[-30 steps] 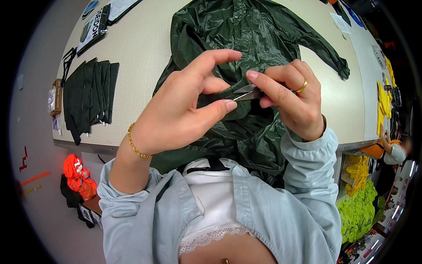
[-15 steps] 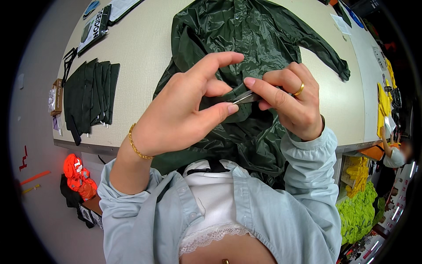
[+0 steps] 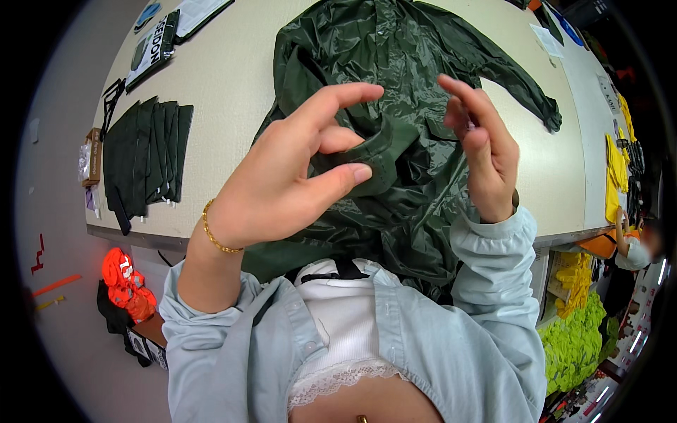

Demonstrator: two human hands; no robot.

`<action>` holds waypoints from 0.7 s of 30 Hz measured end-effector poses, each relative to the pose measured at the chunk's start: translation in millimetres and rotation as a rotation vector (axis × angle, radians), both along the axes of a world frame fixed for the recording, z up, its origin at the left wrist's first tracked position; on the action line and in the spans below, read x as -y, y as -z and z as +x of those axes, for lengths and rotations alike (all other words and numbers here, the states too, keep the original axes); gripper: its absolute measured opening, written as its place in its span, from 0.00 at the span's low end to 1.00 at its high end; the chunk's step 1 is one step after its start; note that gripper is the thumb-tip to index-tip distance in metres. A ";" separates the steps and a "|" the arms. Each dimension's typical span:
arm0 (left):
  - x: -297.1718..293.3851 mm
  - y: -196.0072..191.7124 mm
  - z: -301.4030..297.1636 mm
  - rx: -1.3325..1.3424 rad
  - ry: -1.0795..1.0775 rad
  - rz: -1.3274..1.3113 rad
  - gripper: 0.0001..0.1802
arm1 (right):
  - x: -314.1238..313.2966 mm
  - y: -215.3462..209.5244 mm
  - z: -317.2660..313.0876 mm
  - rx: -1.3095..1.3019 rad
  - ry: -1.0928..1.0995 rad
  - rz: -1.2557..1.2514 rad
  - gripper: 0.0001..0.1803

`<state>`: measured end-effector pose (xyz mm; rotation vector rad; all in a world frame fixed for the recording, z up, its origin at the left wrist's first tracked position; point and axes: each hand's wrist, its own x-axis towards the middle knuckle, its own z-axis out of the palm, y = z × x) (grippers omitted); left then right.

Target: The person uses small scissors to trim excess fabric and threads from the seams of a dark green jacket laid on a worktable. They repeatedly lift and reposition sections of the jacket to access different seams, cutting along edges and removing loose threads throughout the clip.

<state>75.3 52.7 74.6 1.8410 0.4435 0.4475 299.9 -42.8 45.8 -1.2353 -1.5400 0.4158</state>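
A dark green, shiny rain jacket (image 3: 395, 56) lies spread on the table before me. My left hand (image 3: 285, 166) pinches a stitched, folded edge of its fabric (image 3: 381, 158) between thumb and fingers, with the index finger stretched out above. The held edge curls up in a loop. To the right of it, my right hand (image 3: 490, 155) is raised apart from the fabric. Its index finger points up and leftward, the thumb stands away from it, and the other fingers curl in behind. Whatever lies in that palm is hidden.
Dark green fabric pieces (image 3: 144, 151) are stacked at the table's left, beside a small brown box (image 3: 92, 155). Packaged goods (image 3: 151, 53) lie at the far left. Orange garments (image 3: 127, 285) are below the left edge; yellow-green ones (image 3: 575, 345) are below the right. Another person (image 3: 631, 247) is at far right.
My right hand has drawn away from the fabric to the right, its index finger extending. The small metal blades seen between my hands are out of sight. My left hand keeps its pinch.
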 end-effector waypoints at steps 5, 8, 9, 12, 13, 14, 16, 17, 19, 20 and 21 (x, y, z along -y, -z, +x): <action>-10.5 10.2 -9.3 0.114 0.042 -0.416 0.36 | -1.9 36.7 8.0 -0.412 -0.157 -0.455 0.33; -24.9 42.0 -11.3 0.612 -0.025 -0.867 0.31 | 0.2 64.8 -3.1 -0.979 -0.307 -0.671 0.27; -27.7 51.1 -10.8 0.730 -0.072 -0.989 0.29 | -2.4 59.8 -12.3 -1.119 -0.345 -0.665 0.22; -34.5 87.4 -17.5 0.833 -0.220 -1.241 0.25 | -13.6 51.3 -32.8 -1.413 -0.405 -0.705 0.15; -35.9 95.2 -20.0 0.815 -0.233 -1.324 0.24 | -19.4 52.9 -33.5 -1.423 -0.391 -0.758 0.13; -36.3 99.0 -21.2 0.798 -0.247 -1.408 0.23 | -23.2 52.7 -37.1 -1.476 -0.305 -0.741 0.11; -32.3 101.5 -18.6 0.674 -0.540 -1.430 0.21 | -28.9 48.3 -44.6 -1.574 -0.131 -0.702 0.08; -31.8 98.1 -20.4 0.677 -0.414 -1.410 0.23 | -29.9 42.6 -45.6 -1.571 -0.088 -0.661 0.08; -29.0 91.6 -28.8 0.679 -0.165 -1.358 0.29 | -29.1 29.9 -47.9 -1.561 -0.003 -0.577 0.07; -26.0 86.7 -34.1 0.590 -0.145 -1.250 0.33 | -26.7 26.5 -46.9 -1.480 -0.007 -0.564 0.05; -20.7 82.8 -41.7 0.500 -0.133 -1.139 0.38 | -25.4 24.6 -47.5 -1.387 0.009 -0.555 0.06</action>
